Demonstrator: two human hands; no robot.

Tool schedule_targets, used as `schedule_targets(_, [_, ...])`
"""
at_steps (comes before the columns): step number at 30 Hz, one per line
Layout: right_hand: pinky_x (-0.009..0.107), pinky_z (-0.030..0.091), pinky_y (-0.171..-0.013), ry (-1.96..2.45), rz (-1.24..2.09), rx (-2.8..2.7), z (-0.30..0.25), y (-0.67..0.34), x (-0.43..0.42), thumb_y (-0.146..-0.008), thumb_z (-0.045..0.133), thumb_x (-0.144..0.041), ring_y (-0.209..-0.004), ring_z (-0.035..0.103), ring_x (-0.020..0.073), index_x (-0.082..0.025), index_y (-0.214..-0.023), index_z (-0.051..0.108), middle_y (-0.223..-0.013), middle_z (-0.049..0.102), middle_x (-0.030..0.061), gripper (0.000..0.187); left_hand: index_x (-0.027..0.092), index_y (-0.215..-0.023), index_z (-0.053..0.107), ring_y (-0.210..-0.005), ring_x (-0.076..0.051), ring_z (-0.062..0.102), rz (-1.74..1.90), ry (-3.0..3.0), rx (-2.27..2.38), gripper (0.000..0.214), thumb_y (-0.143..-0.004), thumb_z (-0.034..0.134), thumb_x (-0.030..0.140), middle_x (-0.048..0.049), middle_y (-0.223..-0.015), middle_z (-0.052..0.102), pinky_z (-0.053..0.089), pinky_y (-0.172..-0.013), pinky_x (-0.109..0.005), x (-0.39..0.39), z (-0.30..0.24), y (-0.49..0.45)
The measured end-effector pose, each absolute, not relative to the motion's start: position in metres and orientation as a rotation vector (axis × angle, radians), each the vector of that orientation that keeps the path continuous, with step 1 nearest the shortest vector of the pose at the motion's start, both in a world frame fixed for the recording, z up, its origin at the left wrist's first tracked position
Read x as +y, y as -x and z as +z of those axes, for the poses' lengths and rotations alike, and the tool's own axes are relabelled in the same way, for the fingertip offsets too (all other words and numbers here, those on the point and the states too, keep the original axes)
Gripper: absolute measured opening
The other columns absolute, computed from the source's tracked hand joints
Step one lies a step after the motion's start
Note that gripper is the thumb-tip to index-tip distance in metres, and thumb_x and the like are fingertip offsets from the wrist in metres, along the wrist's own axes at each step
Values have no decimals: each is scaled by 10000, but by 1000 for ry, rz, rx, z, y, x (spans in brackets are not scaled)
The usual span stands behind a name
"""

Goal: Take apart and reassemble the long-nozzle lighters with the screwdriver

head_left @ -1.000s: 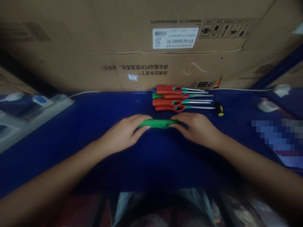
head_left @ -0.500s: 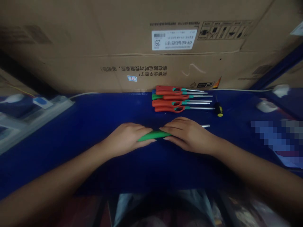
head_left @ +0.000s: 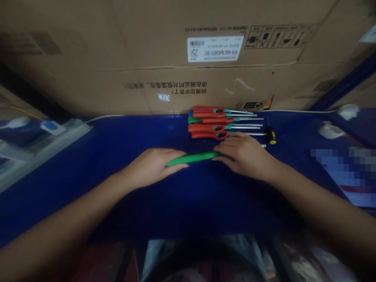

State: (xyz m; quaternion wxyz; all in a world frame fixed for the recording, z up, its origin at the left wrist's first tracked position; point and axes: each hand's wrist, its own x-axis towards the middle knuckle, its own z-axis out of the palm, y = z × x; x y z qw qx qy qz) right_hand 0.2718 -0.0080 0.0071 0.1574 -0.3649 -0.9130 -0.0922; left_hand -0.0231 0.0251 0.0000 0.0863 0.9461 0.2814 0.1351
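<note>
A lighter with a long nozzle and a green handle (head_left: 195, 158) is held level above the blue surface. My left hand (head_left: 155, 166) is closed on the left end of its handle. At the other end my right hand (head_left: 243, 156) wraps round it and hides the trigger part; the tip of the metal nozzle (head_left: 263, 145) peeks out beyond. Just behind lie several similar lighters with red handles (head_left: 207, 128) in a stack, nozzles to the right. One green handle (head_left: 195, 120) shows among them.
A short screwdriver with a black and yellow handle (head_left: 271, 136) lies right of the stack. The large cardboard box (head_left: 132, 47) stands behind the blue table (head_left: 164, 211). A grey-white frame (head_left: 44, 150) is at left, a white object (head_left: 331, 130) at right.
Both hands have lifted the green lighter slightly away from me, toward the stack. My right hand has slid rightward, so more of the green handle shows.
</note>
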Motion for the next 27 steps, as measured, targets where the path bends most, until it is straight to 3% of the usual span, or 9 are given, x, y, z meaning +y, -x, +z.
schedule_targets(4, [337, 411, -811, 1051, -297, -2570, 3, -265, -13, -982, 551, -314, -777, 683, 191, -164, -952, 709, -865, 750, 57, 220, 200, -1219, 643, -919, -205, 705, 411, -2806, 865, 343, -1010, 487, 422, -63, -1094, 712, 547, -811, -301, 17, -2, 20])
schedule_targets(9, [399, 323, -1037, 1137, -162, -2525, 1, -257, -16, -951, 615, -339, -946, 671, 202, -206, -1008, 692, -957, 750, 27, 164, 199, -1226, 643, -877, -184, 685, 461, -2760, 891, 287, -1009, 497, 318, -52, -1019, 681, 529, -767, -279, 11, -4, 15])
schedule_targets(13, [469, 269, -1091, 1314, -267, -2428, 4, -273, -7, -884, 692, -379, -1100, 635, 259, -217, -1129, 656, -1114, 731, 54, 296, 180, -1148, 676, -800, -162, 664, 583, -2705, 931, 258, -994, 532, 328, -40, -951, 680, 497, -711, -263, 17, -1, 18])
schedule_targets(18, [514, 269, -1108, 1473, -432, -2346, 7, -295, 5, -863, 666, -280, -1092, 647, 291, -192, -1112, 666, -1099, 739, 81, 264, 185, -1089, 703, -721, -130, 631, 675, -2678, 986, 224, -979, 558, 317, -22, -896, 676, 462, -655, -241, 23, 2, 23])
schedule_targets(21, [504, 289, -1100, 1468, -444, -2352, 10, -298, 7, -885, 598, -218, -1037, 669, 269, -207, -1020, 695, -1019, 757, 60, 166, 184, -1096, 705, -683, -122, 615, 677, -2699, 995, 229, -974, 561, 315, -15, -859, 663, 446, -620, -234, 23, 4, 24])
schedule_targets(27, [480, 287, -1110, 1273, -486, -2413, 12, -296, 6, -920, 566, -199, -965, 687, 220, -230, -964, 707, -949, 769, 22, 151, 178, -988, 727, -691, -127, 613, 729, -2625, 976, 212, -956, 576, 324, -18, -827, 675, 454, -644, -234, 21, 7, 20])
